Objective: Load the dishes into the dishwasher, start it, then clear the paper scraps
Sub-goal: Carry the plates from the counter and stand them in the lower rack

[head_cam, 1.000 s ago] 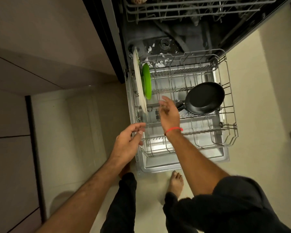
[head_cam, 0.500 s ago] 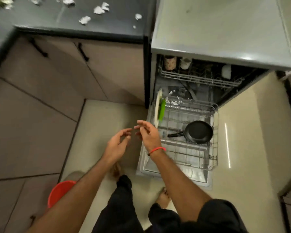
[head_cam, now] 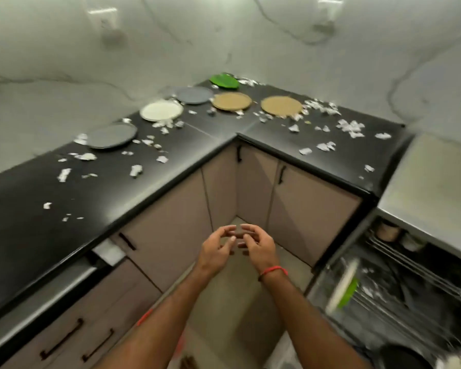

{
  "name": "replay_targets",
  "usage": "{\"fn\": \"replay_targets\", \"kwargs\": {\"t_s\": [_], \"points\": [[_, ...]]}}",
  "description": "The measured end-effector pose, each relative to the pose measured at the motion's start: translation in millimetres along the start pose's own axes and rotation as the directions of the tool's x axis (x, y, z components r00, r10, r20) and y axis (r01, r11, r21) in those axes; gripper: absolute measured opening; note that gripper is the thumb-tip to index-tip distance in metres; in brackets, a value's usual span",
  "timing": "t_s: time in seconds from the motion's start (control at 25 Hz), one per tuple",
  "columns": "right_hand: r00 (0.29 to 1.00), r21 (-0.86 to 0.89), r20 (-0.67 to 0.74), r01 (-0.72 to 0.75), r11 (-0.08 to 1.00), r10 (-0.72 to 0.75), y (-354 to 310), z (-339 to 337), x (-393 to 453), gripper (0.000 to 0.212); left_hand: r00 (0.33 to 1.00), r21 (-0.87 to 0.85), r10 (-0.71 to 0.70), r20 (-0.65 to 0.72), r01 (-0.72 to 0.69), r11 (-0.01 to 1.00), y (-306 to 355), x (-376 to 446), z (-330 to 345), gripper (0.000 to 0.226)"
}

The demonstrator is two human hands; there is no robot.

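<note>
Both the left hand [head_cam: 215, 251] and the right hand [head_cam: 258, 247] hung loosely curled, holding nothing. Well beyond the fingers [head_cam: 225, 231], six plates [head_cam: 161, 110] lay flat on the bench [head_cam: 117, 193] among paper scraps [head_cam: 351, 127]: probably stiff, smooth, breakable; best pinched at the rim.

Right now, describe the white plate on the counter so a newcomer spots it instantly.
Start at the black L-shaped countertop and follow its left run towards the inner corner. The white plate lies flat near the wall, among paper scraps, between two grey plates. It is the only white dish on the counter; the plates past the corner are tan or green.
</note>
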State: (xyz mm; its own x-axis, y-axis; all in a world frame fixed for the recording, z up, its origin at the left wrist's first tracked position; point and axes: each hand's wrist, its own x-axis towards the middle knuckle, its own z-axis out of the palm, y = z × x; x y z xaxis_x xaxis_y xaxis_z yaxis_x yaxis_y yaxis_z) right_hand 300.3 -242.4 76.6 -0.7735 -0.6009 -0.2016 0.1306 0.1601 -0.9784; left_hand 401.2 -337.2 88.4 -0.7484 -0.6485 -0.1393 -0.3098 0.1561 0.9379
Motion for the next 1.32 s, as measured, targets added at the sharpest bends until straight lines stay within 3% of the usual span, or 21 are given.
{"fn": "replay_targets", "kwargs": {"t_s": [0.2,0.4,0.64,0.88,1.0,1.12,1.2,1.32], "points": [[0.991,0.041,0.126,0.044,0.998,-0.049,-52.4,126.4,59.7,0.027,0.981,-0.035,-0.018,-0.191,0.011,0.999,-11.3,32.5,-146.4,0.027],[0.959,0.029,0.264,0.101,0.994,-0.105,-90.8,227.5,109.0,0.027,0.909,-0.128,-0.128,-0.396,0.084,0.988,-27.0,57.4,-274.5,0.026],[0.936,0.028,0.341,0.081,0.996,-0.086,-113.3,298.5,185.1,0.027,0.863,-0.158,-0.224,-0.452,0.17,0.973,-40.0,112.9,-345.7,0.029],[0.904,0.055,0.425,0.025,0.998,-0.046,-127.1,371.9,311.6,0.028,0.822,-0.211,-0.291,-0.49,0.211,0.954,-48.0,231.9,-388.2,0.033],[0.861,-0.02,0.506,-0.033,0.999,0.038,-128.8,402.6,367.3,0.043,0.755,-0.493,-0.461,-0.467,0.21,0.844,-54.8,299.5,-403.0,0.041],[0.822,-0.098,0.558,-0.073,0.992,0.116,-129.3,419.0,413.1,0.053,0.684,-0.777,-0.641,-0.348,0.172,0.605,-61.2,361.2,-415.6,0.056],[0.816,-0.115,0.555,-0.119,0.986,0.163,-128.9,423.0,437.3,0.052,0.633,-0.865,-0.718,-0.289,0.149,0.479,-65.7,395.6,-423.1,0.061],[0.806,-0.137,0.562,-0.13,0.982,0.185,-123.3,426.0,463.6,0.046,0.566,-0.906,-0.783,-0.258,0.141,0.4,-71.4,438.1,-435.9,0.065]]}}
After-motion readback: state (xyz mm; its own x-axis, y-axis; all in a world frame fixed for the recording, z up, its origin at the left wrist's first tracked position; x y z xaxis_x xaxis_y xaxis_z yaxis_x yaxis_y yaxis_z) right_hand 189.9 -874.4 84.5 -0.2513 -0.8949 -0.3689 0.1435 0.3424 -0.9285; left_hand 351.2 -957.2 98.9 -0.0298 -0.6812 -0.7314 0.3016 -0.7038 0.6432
